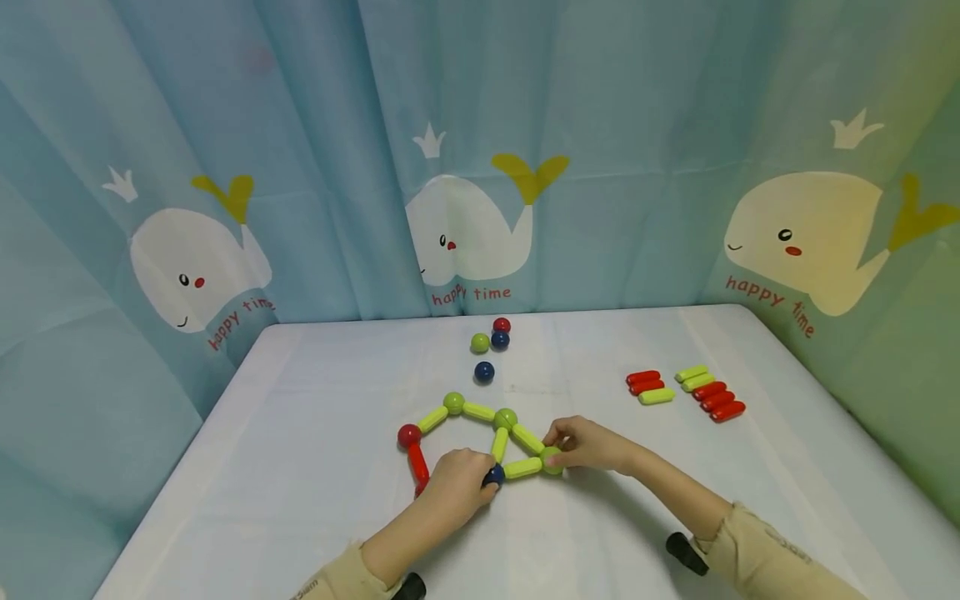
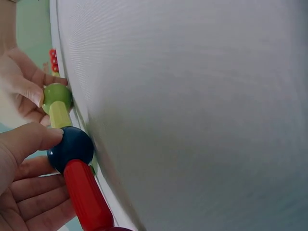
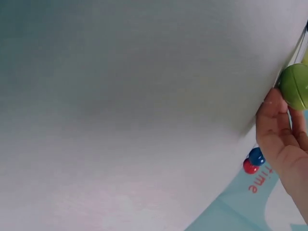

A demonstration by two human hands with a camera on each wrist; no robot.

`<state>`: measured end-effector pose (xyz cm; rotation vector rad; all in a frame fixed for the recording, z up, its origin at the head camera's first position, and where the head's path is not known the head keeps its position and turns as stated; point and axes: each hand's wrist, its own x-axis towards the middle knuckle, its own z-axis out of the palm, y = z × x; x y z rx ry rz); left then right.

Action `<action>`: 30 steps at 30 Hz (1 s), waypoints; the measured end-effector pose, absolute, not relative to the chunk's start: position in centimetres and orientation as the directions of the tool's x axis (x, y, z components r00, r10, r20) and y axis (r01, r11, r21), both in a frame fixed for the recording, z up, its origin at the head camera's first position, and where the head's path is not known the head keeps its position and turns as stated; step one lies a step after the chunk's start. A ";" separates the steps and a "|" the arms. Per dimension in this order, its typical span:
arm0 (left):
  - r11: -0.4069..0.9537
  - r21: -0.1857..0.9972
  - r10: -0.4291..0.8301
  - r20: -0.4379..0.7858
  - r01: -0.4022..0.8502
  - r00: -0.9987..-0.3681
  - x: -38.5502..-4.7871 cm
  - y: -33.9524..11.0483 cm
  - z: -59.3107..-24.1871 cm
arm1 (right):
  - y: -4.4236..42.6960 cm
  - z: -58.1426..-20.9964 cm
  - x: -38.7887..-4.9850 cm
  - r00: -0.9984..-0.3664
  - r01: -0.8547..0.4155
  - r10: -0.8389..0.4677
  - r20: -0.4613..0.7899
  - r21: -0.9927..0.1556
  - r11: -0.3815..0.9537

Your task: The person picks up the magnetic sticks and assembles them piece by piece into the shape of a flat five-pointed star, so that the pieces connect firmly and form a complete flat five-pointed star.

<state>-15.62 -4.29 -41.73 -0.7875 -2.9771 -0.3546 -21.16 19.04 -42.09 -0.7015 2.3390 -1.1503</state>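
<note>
Navy ball is pinched by left hand, green ball by right hand.

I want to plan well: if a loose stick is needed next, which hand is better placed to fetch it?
Probably the right hand: it is nearer to the loose sticks, though it must first release its green ball. The left hand is farther away, holding a dark blue ball.

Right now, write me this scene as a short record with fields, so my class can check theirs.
Left hand: grips a dark blue ball
Right hand: holds a green ball
Between these balls: one yellow-green rod
Loose balls: two dark blue, one red, one green
Loose rods: five red, three yellow-green
Backdrop: blue curtain with whale prints
</note>
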 end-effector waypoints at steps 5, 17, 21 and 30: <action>0.839 0.192 0.496 0.113 0.509 -0.861 -15.6 -4.3 -41.8 | 18.7 -41.6 -20.8 -0.784 -0.211 -0.593 -0.184 -0.819 0.534; 0.841 0.255 0.476 0.071 0.477 -0.876 -16.1 -4.7 -41.7 | 18.2 -41.3 -21.1 -0.774 -0.152 -0.580 -0.254 -0.815 0.559; 0.834 0.277 0.472 0.092 0.478 -0.877 -16.2 -4.7 -41.9 | 18.3 -41.5 -21.2 -0.762 -0.145 -0.591 -0.266 -0.819 0.555; 0.836 0.277 0.473 0.074 0.474 -0.878 -16.2 -4.5 -41.9 | 18.3 -41.6 -21.5 -0.760 -0.079 -0.553 -0.341 -0.796 0.600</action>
